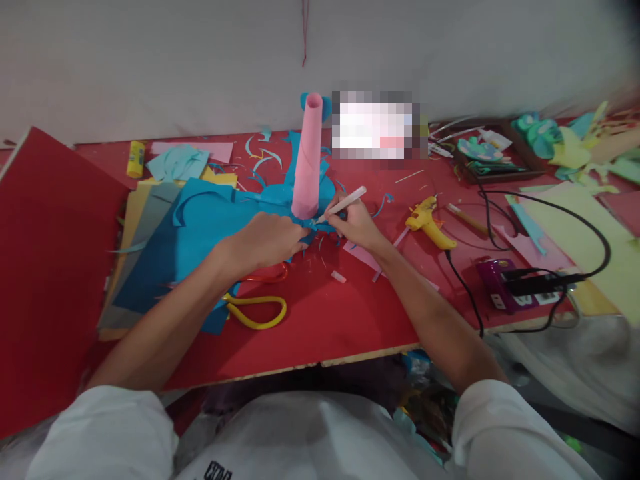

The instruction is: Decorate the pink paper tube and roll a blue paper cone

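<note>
The tube [307,160] stands upright, pink and slightly tapered, near the middle of the table [320,320], with blue paper [326,193] around its foot. The step in hand looks like close work with a pen [353,200] at that foot; whether the tip draws or presses is too small to tell. The right hand [356,223] pinches the pen between thumb and fingers, its tip down by the blue paper. The left hand [270,235] lies knuckles up, fingers curled at the near side of the foot; I cannot tell whether they pinch or only press. The next move seems to call for a steady left hand and small, light pen strokes, without tipping the tube.

Nearer the body lies a yellow handle [259,326], its blades out of sight. To the right rests a yellow glue gun [431,223], and beyond it a purple power box [493,283] with pale markings I cannot read. The glue stick [135,160] at far left has an illegible label. Dark letters [217,471] on the shirt [300,433] are cut off, perhaps starting "EX".
</note>
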`<control>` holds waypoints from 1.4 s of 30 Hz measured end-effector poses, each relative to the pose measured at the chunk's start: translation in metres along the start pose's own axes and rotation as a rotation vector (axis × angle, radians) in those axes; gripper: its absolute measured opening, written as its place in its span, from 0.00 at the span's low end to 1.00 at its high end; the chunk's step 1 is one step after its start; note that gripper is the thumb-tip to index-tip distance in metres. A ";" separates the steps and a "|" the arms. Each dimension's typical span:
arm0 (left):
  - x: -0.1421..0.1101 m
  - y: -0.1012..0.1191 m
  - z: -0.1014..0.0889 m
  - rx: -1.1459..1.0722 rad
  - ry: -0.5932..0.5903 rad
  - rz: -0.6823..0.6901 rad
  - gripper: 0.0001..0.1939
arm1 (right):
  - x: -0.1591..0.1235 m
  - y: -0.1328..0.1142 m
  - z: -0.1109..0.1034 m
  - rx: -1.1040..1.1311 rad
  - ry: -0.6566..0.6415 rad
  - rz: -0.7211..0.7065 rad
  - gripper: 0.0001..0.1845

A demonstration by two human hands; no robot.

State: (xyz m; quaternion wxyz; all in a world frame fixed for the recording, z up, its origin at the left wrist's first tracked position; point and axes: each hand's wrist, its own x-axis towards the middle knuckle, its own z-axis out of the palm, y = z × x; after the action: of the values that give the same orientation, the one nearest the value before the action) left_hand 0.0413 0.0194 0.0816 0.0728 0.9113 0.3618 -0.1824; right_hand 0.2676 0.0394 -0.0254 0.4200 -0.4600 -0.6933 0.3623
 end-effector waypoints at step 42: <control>0.050 -0.042 0.014 -0.775 0.880 -0.087 0.37 | -0.017 -0.016 -0.012 -0.086 0.684 -0.138 0.17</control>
State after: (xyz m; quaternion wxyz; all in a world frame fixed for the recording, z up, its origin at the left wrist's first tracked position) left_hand 0.0419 0.0780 0.0497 0.2362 0.7924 0.4354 0.3559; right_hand 0.2771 0.0200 -0.0102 0.6319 -0.5241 -0.5565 0.1282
